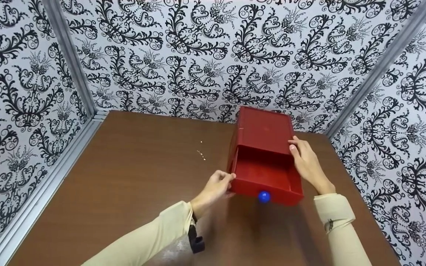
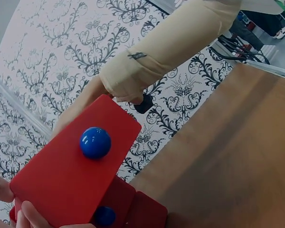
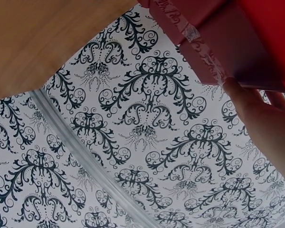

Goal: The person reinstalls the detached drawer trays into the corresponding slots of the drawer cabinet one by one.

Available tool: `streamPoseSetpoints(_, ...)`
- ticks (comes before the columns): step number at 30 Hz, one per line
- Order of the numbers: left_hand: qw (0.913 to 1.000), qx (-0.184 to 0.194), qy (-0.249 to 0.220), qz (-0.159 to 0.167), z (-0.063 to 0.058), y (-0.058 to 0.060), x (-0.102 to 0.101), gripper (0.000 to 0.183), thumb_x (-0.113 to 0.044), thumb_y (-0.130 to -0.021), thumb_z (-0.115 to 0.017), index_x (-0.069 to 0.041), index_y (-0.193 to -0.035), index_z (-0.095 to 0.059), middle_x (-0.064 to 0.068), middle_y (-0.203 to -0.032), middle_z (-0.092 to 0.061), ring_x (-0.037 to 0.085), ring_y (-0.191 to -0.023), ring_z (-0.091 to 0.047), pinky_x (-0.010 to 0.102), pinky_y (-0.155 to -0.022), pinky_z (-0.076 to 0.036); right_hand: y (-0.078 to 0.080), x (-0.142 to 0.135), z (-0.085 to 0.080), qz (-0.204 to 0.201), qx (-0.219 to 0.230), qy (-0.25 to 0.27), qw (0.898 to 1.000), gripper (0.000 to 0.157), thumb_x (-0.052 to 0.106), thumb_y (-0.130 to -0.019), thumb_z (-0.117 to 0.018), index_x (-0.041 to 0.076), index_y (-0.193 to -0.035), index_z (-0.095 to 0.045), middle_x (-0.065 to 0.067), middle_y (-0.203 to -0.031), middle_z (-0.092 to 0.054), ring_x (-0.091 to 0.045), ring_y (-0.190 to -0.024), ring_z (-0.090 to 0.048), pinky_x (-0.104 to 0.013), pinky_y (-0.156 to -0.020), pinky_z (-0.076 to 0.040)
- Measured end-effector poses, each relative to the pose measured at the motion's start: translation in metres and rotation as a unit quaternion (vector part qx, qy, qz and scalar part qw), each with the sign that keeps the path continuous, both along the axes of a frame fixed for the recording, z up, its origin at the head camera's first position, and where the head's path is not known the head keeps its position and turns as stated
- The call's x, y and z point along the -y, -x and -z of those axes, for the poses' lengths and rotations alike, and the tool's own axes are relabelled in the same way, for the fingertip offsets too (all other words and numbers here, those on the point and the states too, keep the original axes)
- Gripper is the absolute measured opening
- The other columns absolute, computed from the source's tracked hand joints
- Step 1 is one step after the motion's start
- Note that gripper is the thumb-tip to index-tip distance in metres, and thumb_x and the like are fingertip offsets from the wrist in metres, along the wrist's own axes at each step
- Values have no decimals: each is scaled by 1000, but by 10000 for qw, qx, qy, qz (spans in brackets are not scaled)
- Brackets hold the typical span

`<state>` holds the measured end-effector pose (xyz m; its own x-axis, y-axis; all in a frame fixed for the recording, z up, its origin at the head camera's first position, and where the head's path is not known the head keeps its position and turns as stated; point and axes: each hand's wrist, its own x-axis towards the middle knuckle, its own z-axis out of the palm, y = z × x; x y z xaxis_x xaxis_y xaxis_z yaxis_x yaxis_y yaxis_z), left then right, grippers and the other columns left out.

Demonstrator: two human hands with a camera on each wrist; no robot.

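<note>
A red drawer unit stands toward the back right of the brown table. Its upper drawer is pulled out and bare inside, with a round blue knob on its front. My left hand pinches the drawer's front left corner, thumb on top. My right hand rests along the unit's right side, fingertips at the top edge. In the left wrist view, a second blue knob shows below the open drawer. Clear tape runs along the unit's side in the right wrist view.
Small pale crumbs lie on the table left of the unit. Patterned black-and-white walls enclose the back and sides, with grey metal posts at the corners. A black strap hangs from the left wrist.
</note>
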<state>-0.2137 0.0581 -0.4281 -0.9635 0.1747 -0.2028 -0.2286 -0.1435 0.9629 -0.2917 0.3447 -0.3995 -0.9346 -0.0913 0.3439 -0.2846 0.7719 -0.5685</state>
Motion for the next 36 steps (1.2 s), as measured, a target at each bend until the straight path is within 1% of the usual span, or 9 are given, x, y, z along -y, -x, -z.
streamPoseSetpoints(8,9993,-203,-229,214,-5,9,-3,12,-15,-100,-53,-10,-88,-51,-3,-77,-47,9,-78,-49,24,-74,-50,-1,-1,0,14,6,61,10000,42,23,-107,-37,-4,-136,-51,-26,-154,-39,-42,-144,-36,-53,-121,-25)
streamPoseSetpoints(12,9975,-608,-35,362,-4,15,-2,14,-13,-98,-55,-1,-93,-58,-3,-80,-56,7,-79,-52,19,-72,-44,-2,-1,0,6,-35,86,10000,42,23,-107,-37,-4,-135,-52,-26,-154,-39,-42,-144,-36,-53,-121,-26)
streamPoseSetpoints(14,9956,-841,136,395,-1,19,-1,19,-14,-98,-57,5,-99,-62,4,-85,-64,8,-81,-55,18,-72,-44,-2,-2,2,-8,-27,86,10000,42,23,-107,-37,-4,-135,-52,-27,-154,-39,-42,-144,-36,-53,-121,-26)
streamPoseSetpoints(17,9914,-1145,395,494,1,23,0,27,-16,-98,-57,8,-110,-64,19,-103,-70,20,-95,-64,24,-82,-51,-1,-3,3,-9,7,62,10000,42,24,-107,-38,-4,-135,-52,-26,-154,-39,-42,-143,-37,-54,-121,-26)
streamPoseSetpoints(19,9880,-1325,563,553,0,25,0,28,-16,-99,-56,6,-115,-65,25,-116,-68,29,-108,-64,31,-91,-53,-1,-3,3,-5,18,60,10000,42,24,-107,-37,-4,-135,-52,-26,-154,-39,-42,-143,-37,-54,-121,-26)
streamPoseSetpoints(21,9842,-1511,713,582,-1,28,0,28,-14,-99,-55,4,-117,-65,26,-121,-66,34,-117,-62,38,-98,-52,-1,-4,3,5,32,57,10000,42,24,-107,-37,-4,-135,-52,-26,-154,-40,-42,-143,-37,-54,-121,-26)
streamPoseSetpoints(23,9822,-1590,807,584,-2,31,0,27,-13,-99,-55,3,-118,-65,25,-123,-66,33,-118,-61,39,-99,-52,-1,-3,2,1,33,76,10000,42,24,-107,-37,-4,-135,-52,-26,-154,-40,-42,-143,-37,-54,-121,-26)
streamPoseSetpoints(31,9819,-1532,876,691,-1,44,-4,29,-10,-100,-51,1,-125,-62,23,-130,-63,33,-122,-59,45,-102,-51,0,-2,1,2,21,106,9999,42,24,-107,-36,-4,-135,-52,-26,-153,-41,-42,-144,-37,-53,-121,-26)
streamPoseSetpoints(36,9853,-1344,665,819,0,51,-3,31,-8,-101,-48,3,-129,-57,24,-137,-57,36,-132,-53,51,-106,-50,1,-1,1,-13,-48,92,9999,41,23,-107,-36,-4,-134,-53,-26,-152,-42,-42,-144,-37,-52,-121,-26)
